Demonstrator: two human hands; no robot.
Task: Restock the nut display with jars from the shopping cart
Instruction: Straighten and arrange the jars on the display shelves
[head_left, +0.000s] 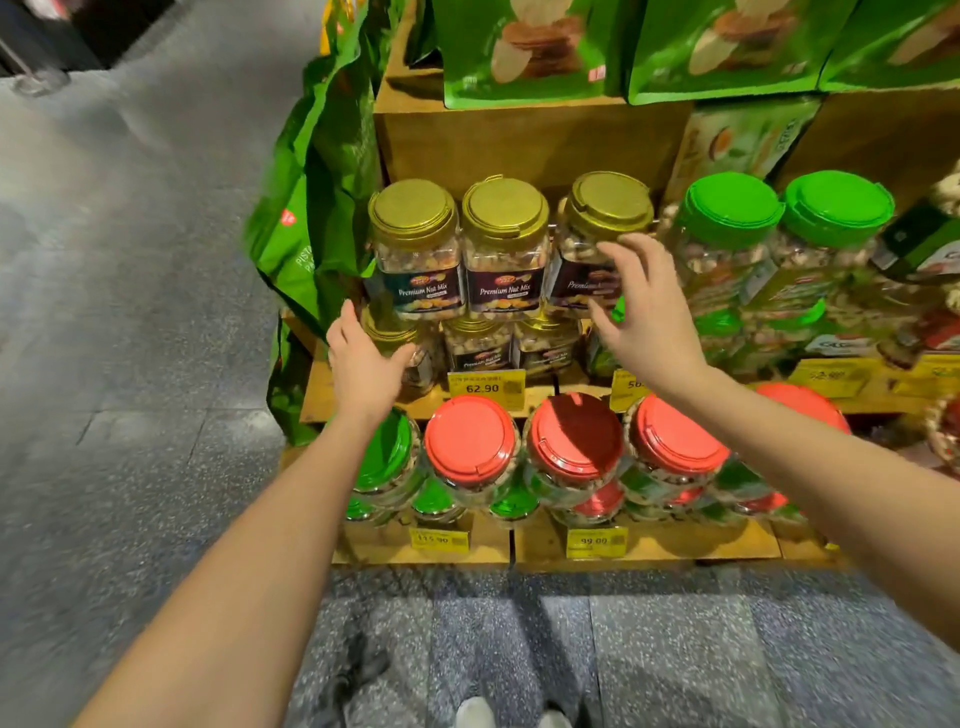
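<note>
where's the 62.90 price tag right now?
Head view, centre: the 62.90 price tag sits on the shelf edge, below the lower gold-lid jars, above a red-lid jar, right of the left hand.

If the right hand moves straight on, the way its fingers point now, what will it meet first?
Probably the rightmost gold-lidded nut mix jar in the upper row. The right hand overlaps its side in the picture, though depth is unclear.

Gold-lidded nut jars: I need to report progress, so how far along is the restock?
Done: three gold-lidded jars stand atop a lower row. In hand: nothing gripped; the right hand is spread open at the rightmost top jar, the left hand open beside its leftmost jar. Left: unclear, since the cart is out of view.
</note>
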